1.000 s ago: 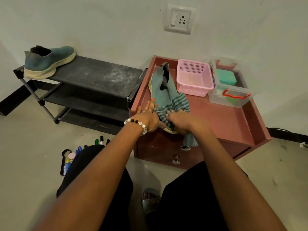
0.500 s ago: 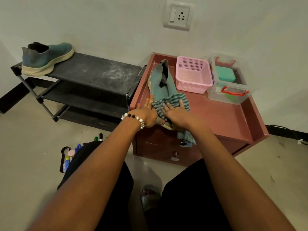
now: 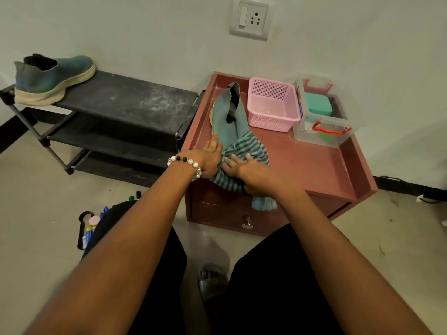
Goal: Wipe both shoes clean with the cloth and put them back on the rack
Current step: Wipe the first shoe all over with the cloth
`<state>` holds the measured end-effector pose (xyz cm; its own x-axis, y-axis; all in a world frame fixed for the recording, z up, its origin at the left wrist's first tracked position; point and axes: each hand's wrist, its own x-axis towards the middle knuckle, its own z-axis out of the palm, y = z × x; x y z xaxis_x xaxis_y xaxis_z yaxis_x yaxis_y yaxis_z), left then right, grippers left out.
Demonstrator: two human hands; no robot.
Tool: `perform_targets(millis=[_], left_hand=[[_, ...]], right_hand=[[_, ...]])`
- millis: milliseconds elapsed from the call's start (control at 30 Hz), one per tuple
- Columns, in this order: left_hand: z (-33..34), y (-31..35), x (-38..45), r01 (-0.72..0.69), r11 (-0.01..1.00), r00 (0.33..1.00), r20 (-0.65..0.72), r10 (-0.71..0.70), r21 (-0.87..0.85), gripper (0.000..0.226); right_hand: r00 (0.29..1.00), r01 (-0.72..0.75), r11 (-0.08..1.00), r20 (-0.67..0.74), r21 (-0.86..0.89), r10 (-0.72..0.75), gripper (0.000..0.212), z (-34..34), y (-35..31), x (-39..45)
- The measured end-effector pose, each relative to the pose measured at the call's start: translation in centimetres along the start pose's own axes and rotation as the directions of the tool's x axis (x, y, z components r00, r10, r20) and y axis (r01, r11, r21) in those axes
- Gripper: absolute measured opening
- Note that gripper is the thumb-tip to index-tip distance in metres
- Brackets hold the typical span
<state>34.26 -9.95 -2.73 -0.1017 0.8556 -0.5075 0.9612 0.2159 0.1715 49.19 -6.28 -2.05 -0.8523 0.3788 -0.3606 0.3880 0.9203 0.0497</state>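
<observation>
Wiping first shoe point(image 3: 226, 119) atop cabinet point(image 3: 314, 165): right hand point(image 3: 251, 174) presses striped cloth point(image 3: 249, 151) under spread fingers; left hand point(image 3: 208, 157), fingers straight, probably steadies its side. Next: reposition cloth beyond fingertips.

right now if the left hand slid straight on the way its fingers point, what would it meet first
The left hand points along the shoe side; probably only bare cabinet top, then its back rim. Depth is unclear.

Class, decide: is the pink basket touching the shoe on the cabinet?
Cannot tell. In the head view the pink basket stands close beside the shoe; no plain gap or contact shows.
</observation>
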Motion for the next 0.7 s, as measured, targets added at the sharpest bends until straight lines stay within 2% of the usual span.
perform_targets(millis=[133,300,400,533,700], left_hand=[[0.4,0.1,-0.1,0.005,1.0,0.999,-0.04,-0.004,0.02,0.079],[0.6,-0.2,0.1,-0.016,1.0,0.999,-0.03,0.016,0.019,0.077],[0.4,-0.3,0.0,-0.032,0.999,0.999,-0.015,0.032,0.008,0.08],[0.5,-0.5,0.0,-0.038,0.999,0.999,-0.032,0.038,0.012,0.089],[1.6,-0.7,0.2,-0.032,0.999,0.996,-0.083,0.032,0.011,0.095]], right_hand=[[1.0,-0.004,0.999,0.014,-0.041,0.004,0.077,0.1,-0.2,0.0],[1.0,-0.004,0.977,-0.018,0.213,0.008,0.08,0.8,1.2,-3.0],[0.999,-0.021,0.993,-0.036,0.115,0.025,0.081,0.1,0.4,-1.4],[0.999,-0.007,1.0,-0.049,-0.008,0.007,0.073,-0.4,-0.5,0.8],[1.0,0.017,0.993,-0.016,0.117,-0.015,0.076,0.1,0.8,-2.1]])
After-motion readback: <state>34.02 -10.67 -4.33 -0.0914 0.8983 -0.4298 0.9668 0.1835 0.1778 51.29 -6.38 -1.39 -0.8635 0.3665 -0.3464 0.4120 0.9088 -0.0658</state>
